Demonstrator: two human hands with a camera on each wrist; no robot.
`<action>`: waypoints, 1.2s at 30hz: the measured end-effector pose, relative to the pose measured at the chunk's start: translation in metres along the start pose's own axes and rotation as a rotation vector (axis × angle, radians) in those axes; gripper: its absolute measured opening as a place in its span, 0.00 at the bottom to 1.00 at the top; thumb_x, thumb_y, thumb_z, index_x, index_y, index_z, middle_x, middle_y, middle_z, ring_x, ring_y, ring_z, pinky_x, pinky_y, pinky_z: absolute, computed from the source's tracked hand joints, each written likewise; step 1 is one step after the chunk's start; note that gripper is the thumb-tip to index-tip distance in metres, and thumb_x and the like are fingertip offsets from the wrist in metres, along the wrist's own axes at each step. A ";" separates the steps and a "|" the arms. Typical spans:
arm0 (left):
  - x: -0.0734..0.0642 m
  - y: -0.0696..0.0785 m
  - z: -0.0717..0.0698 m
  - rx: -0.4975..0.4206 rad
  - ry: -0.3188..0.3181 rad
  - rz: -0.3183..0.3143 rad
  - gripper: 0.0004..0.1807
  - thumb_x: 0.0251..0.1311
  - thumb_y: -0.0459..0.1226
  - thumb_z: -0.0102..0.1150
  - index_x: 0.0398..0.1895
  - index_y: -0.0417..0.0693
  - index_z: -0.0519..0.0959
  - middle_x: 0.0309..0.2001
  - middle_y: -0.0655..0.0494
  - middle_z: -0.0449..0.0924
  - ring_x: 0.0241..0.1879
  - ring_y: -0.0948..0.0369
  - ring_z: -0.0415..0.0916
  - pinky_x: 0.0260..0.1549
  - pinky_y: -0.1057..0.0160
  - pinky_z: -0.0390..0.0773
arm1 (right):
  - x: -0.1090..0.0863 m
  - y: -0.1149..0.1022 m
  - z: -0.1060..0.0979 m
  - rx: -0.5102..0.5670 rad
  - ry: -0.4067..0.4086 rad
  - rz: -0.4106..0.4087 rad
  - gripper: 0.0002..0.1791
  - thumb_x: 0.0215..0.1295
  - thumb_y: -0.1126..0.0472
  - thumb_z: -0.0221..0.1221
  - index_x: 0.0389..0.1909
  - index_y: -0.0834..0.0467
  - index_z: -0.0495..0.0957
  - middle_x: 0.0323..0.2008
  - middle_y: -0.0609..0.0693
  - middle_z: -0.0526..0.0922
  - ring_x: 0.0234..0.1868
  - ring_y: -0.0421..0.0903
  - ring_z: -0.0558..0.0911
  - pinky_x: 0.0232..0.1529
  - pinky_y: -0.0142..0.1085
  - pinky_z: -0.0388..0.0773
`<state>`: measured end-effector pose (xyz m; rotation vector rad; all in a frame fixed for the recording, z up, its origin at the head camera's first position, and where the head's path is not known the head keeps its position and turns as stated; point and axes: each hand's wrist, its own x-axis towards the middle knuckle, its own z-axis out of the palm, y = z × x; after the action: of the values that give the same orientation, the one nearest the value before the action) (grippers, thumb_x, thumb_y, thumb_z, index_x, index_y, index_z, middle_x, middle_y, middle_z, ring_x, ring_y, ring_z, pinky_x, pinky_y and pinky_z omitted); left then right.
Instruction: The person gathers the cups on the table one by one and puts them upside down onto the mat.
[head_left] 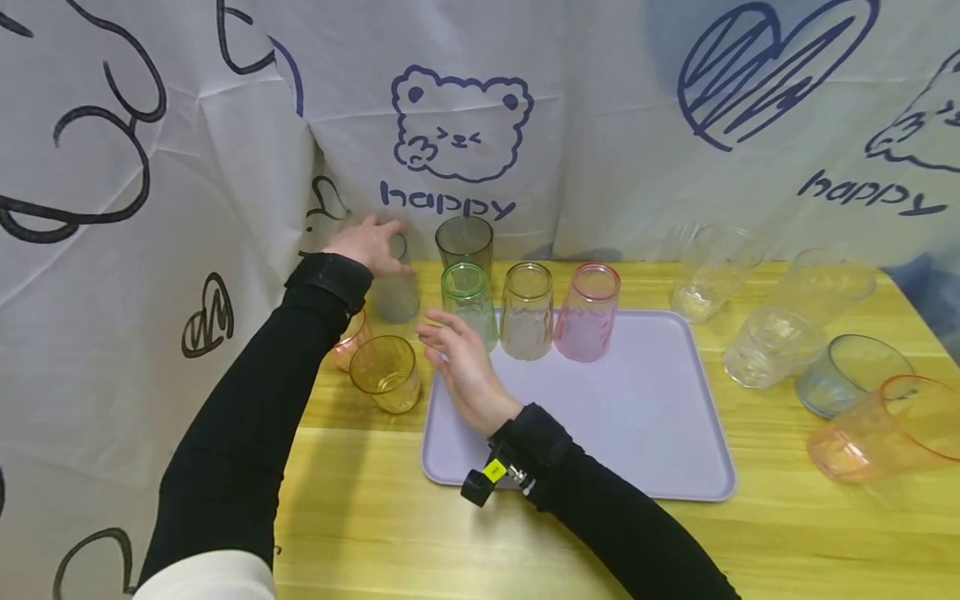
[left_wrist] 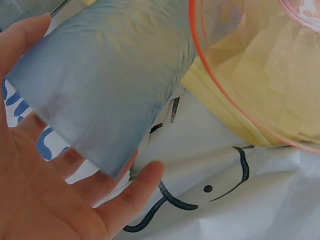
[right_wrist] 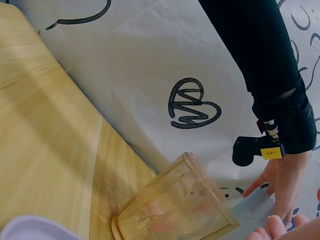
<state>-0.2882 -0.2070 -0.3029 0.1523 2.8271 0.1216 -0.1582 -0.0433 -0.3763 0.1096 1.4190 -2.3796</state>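
Observation:
At the back left of the table stands a blue-grey ribbed glass (head_left: 395,292). My left hand (head_left: 369,243) is at its upper end, fingers and thumb spread around it. The left wrist view shows the thumb at one edge of this glass (left_wrist: 105,85) and fingers partly hidden behind it. My right hand (head_left: 468,371) hovers over the tray's left edge with loosely extended fingers, holding nothing. Its fingertips come near a green glass (head_left: 468,312). Left of it stands an amber glass (head_left: 386,379), with an orange-pink glass (head_left: 352,342) partly behind the left wrist.
On the lilac tray (head_left: 615,433) stand the green glass, a yellowish-rimmed glass (head_left: 527,317) and a pink glass (head_left: 587,317). A dark grey glass (head_left: 465,237) is behind them. Clear glasses (head_left: 765,350), a bluish glass (head_left: 847,379) and an orange glass (head_left: 862,442) stand right. Printed cloth (head_left: 615,167) hangs behind.

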 end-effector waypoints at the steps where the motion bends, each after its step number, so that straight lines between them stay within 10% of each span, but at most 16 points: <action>1: 0.000 -0.001 0.000 -0.006 -0.004 0.001 0.42 0.62 0.54 0.62 0.77 0.54 0.58 0.78 0.36 0.50 0.73 0.32 0.57 0.69 0.32 0.63 | 0.000 0.000 0.000 -0.001 -0.002 0.000 0.23 0.75 0.65 0.43 0.68 0.65 0.66 0.59 0.62 0.76 0.63 0.52 0.72 0.77 0.47 0.63; 17: 0.006 -0.008 0.002 -0.012 0.039 0.014 0.43 0.57 0.51 0.67 0.74 0.51 0.62 0.75 0.36 0.57 0.69 0.33 0.63 0.66 0.33 0.67 | 0.001 0.001 -0.002 -0.025 -0.002 -0.015 0.23 0.73 0.67 0.43 0.68 0.64 0.66 0.61 0.62 0.75 0.66 0.54 0.71 0.77 0.47 0.62; 26: -0.028 0.000 -0.017 -0.047 0.286 0.040 0.40 0.59 0.51 0.66 0.73 0.51 0.64 0.69 0.35 0.65 0.62 0.33 0.68 0.55 0.29 0.74 | -0.008 -0.010 -0.013 -0.089 -0.057 -0.123 0.26 0.69 0.70 0.43 0.68 0.66 0.64 0.63 0.66 0.72 0.70 0.60 0.69 0.78 0.48 0.62; 36: -0.078 0.023 -0.021 -0.235 0.698 0.129 0.36 0.57 0.51 0.70 0.67 0.49 0.71 0.65 0.38 0.69 0.59 0.38 0.72 0.54 0.37 0.77 | -0.019 -0.034 -0.039 -0.131 -0.089 -0.236 0.26 0.69 0.70 0.43 0.69 0.68 0.61 0.62 0.65 0.71 0.72 0.63 0.68 0.76 0.46 0.66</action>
<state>-0.2186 -0.1951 -0.2574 0.2855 3.4524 0.6475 -0.1568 0.0101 -0.3618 -0.2064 1.6180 -2.4307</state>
